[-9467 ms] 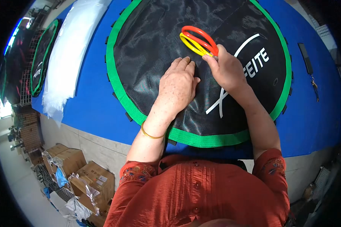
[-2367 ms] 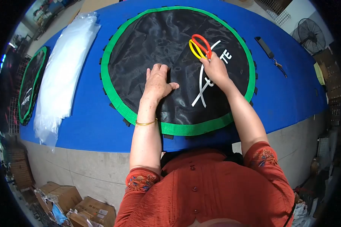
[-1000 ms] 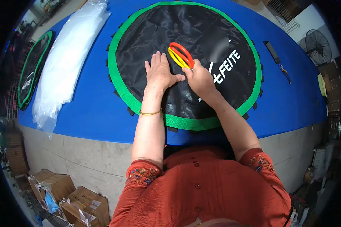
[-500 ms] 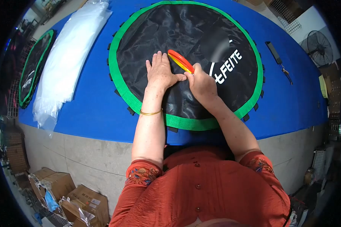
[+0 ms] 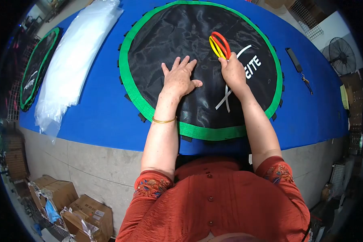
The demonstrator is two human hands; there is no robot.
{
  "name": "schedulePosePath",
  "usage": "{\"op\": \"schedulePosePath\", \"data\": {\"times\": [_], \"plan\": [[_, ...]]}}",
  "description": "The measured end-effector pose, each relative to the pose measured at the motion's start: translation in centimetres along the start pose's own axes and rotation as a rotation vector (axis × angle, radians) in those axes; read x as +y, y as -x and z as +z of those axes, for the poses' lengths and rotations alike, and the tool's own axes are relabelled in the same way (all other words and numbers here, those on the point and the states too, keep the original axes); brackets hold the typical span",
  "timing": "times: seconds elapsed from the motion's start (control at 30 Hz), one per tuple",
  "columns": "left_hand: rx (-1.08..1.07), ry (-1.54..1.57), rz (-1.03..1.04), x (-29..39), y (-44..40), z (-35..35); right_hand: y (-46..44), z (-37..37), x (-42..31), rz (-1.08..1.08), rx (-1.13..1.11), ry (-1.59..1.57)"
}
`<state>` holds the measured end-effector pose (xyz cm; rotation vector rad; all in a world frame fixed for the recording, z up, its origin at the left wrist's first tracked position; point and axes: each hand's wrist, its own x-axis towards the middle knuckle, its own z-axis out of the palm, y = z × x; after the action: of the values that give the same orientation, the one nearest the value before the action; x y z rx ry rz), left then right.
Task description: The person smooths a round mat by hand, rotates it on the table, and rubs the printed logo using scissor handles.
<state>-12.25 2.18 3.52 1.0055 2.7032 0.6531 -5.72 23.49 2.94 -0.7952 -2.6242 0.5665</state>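
A round black trampoline mat (image 5: 161,44) with a green border and white lettering lies flat on the blue table. My left hand (image 5: 180,78) rests palm down on the black fabric, its fingers spread. Over the right part of the mat, my right hand (image 5: 233,72) is closed around a pair of scissors (image 5: 220,45). Their red and yellow handle loops point away from me, and the blades are hidden in my fist. White strokes of the printed logo show beside and below this hand.
A stack of clear plastic bags (image 5: 74,56) lies left on the blue table (image 5: 105,117). Past it is another green-edged black mat (image 5: 38,68). A dark strip with a metal clip (image 5: 294,60) lies to the right. Cardboard boxes (image 5: 88,209) stand on the floor, and a fan (image 5: 342,56) stands beyond.
My right hand has moved away and to the right with the scissors, whose loops now look more separated. My left hand has shifted slightly right, fingers spread wider.
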Motion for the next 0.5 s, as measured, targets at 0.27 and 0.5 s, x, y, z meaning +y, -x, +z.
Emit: {"op": "schedulePosePath", "data": {"times": [0.27, 0.5], "plan": [[0.003, 0.007, 0.004, 0.0, -0.3, 0.2, 4.1, -1.2, 1.0, -0.147, 0.018, -0.019], [-0.016, 0.026, -0.018, 0.1, -0.3, 0.0, 7.0, -4.0, 3.5, -0.167, 0.044, 0.085]]}}
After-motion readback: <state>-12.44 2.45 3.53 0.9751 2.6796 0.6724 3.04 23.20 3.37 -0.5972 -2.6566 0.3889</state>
